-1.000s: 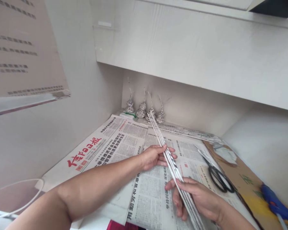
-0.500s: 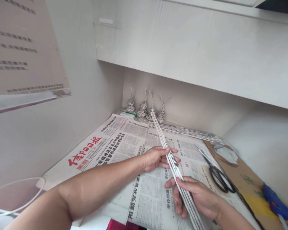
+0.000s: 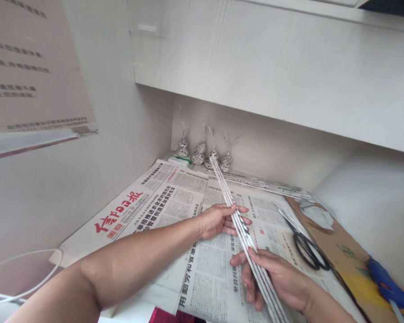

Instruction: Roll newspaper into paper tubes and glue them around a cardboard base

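A bundle of long, thin rolled-paper sticks [image 3: 226,190] slants from the lower right toward the back of the table. My left hand [image 3: 218,221] grips it around the middle, thumb on top and fingers beneath. Lower down, my right hand [image 3: 272,269] holds the same bundle, its thumb over the sticks and its fingers curled under them. Spread newspaper [image 3: 208,282] lies below both hands. Behind the bundle's far end stand several gourd-shaped pieces woven from paper strands [image 3: 199,154].
Black-handled scissors [image 3: 310,251] lie right of my right hand. Beyond them are cardboard [image 3: 343,255] and a blue glue gun [image 3: 384,280]. More paper sticks [image 3: 265,184] lie along the back. A white panel [image 3: 256,67] overhangs the table, and a white cable [image 3: 27,253] loops at left.
Almost nothing differs. The view has shifted very slightly, and both hands keep the same hold on the rolled-paper sticks.
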`<state>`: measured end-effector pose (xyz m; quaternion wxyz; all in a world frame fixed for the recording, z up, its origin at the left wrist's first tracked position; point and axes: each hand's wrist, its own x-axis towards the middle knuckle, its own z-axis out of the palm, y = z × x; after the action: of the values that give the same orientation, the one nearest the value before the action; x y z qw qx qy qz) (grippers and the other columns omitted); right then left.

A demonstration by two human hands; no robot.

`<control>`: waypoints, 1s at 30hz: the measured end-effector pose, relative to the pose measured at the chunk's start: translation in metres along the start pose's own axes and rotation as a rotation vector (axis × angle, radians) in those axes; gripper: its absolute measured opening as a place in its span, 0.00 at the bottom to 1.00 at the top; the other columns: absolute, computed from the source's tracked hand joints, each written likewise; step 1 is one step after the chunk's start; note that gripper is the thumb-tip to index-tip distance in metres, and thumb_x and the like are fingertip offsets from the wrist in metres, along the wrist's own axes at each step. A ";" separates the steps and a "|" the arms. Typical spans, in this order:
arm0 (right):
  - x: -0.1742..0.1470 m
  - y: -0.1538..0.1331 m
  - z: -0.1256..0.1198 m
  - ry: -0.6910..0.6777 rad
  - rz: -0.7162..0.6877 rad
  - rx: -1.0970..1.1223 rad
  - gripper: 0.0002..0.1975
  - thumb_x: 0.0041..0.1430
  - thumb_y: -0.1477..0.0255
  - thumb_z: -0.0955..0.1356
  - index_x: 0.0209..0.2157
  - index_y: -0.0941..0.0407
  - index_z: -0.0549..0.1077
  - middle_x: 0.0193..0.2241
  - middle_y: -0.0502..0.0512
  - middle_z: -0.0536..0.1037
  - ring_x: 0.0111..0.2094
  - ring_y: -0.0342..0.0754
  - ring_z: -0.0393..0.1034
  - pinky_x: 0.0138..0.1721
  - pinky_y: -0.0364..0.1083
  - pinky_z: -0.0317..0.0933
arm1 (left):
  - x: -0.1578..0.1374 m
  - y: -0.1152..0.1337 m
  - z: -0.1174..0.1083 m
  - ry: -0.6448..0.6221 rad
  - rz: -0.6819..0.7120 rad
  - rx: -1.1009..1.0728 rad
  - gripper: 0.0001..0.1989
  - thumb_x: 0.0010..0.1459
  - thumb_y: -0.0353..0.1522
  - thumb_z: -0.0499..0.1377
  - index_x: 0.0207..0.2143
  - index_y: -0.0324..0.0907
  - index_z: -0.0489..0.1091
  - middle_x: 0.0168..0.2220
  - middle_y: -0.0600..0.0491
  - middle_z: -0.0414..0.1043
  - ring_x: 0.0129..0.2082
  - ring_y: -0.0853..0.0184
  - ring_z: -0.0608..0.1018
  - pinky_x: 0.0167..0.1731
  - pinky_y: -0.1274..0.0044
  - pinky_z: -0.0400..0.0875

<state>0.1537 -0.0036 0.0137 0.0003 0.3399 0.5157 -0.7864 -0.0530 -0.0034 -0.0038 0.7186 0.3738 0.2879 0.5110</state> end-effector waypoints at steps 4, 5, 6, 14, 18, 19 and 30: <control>0.000 0.001 -0.001 -0.003 -0.002 0.003 0.24 0.63 0.56 0.56 0.44 0.61 0.70 0.25 0.55 0.72 0.24 0.48 0.73 0.21 0.44 0.65 | 0.000 0.000 -0.001 -0.009 -0.004 -0.017 0.20 0.59 0.42 0.51 0.49 0.40 0.69 0.47 0.39 0.72 0.42 0.58 0.77 0.41 0.66 0.69; 0.000 0.002 -0.001 -0.006 -0.004 0.002 0.24 0.63 0.57 0.56 0.44 0.61 0.70 0.25 0.55 0.72 0.24 0.48 0.73 0.21 0.44 0.65 | 0.000 0.000 -0.001 -0.010 -0.005 -0.024 0.20 0.60 0.42 0.51 0.49 0.40 0.69 0.47 0.39 0.72 0.42 0.57 0.77 0.41 0.66 0.69; 0.001 0.002 -0.001 -0.009 -0.006 0.002 0.24 0.63 0.57 0.55 0.44 0.61 0.70 0.25 0.55 0.72 0.24 0.48 0.73 0.21 0.44 0.65 | 0.001 0.000 -0.001 -0.009 -0.005 -0.031 0.20 0.60 0.41 0.51 0.49 0.40 0.69 0.47 0.39 0.71 0.42 0.57 0.77 0.42 0.65 0.69; 0.000 0.001 -0.001 0.000 0.007 -0.006 0.23 0.63 0.57 0.56 0.44 0.61 0.70 0.26 0.54 0.72 0.24 0.48 0.73 0.22 0.44 0.66 | 0.001 0.000 -0.003 -0.010 0.007 -0.066 0.20 0.60 0.41 0.50 0.48 0.39 0.69 0.46 0.39 0.72 0.42 0.56 0.77 0.43 0.64 0.68; 0.001 0.002 -0.002 -0.003 0.010 -0.012 0.24 0.62 0.56 0.57 0.41 0.62 0.71 0.25 0.56 0.73 0.24 0.47 0.73 0.21 0.44 0.66 | 0.001 0.002 -0.002 -0.007 0.014 -0.085 0.19 0.61 0.40 0.50 0.46 0.37 0.70 0.46 0.39 0.72 0.41 0.56 0.77 0.43 0.62 0.69; 0.002 0.001 -0.003 -0.009 0.013 -0.011 0.24 0.62 0.56 0.58 0.41 0.62 0.71 0.25 0.56 0.74 0.24 0.48 0.73 0.21 0.44 0.66 | 0.001 0.002 -0.001 -0.002 0.014 -0.093 0.19 0.61 0.40 0.50 0.45 0.37 0.70 0.45 0.39 0.72 0.41 0.56 0.77 0.43 0.62 0.69; 0.025 -0.017 -0.013 -0.125 0.023 0.028 0.21 0.63 0.60 0.58 0.42 0.63 0.71 0.28 0.58 0.76 0.27 0.48 0.75 0.27 0.45 0.68 | 0.001 0.002 -0.002 0.068 0.021 -0.079 0.10 0.58 0.32 0.57 0.40 0.35 0.70 0.42 0.41 0.74 0.41 0.59 0.78 0.44 0.62 0.71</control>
<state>0.1352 0.0231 0.0107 0.0369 0.2962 0.4999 -0.8130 -0.0546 -0.0014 -0.0034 0.7173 0.3305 0.2875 0.5419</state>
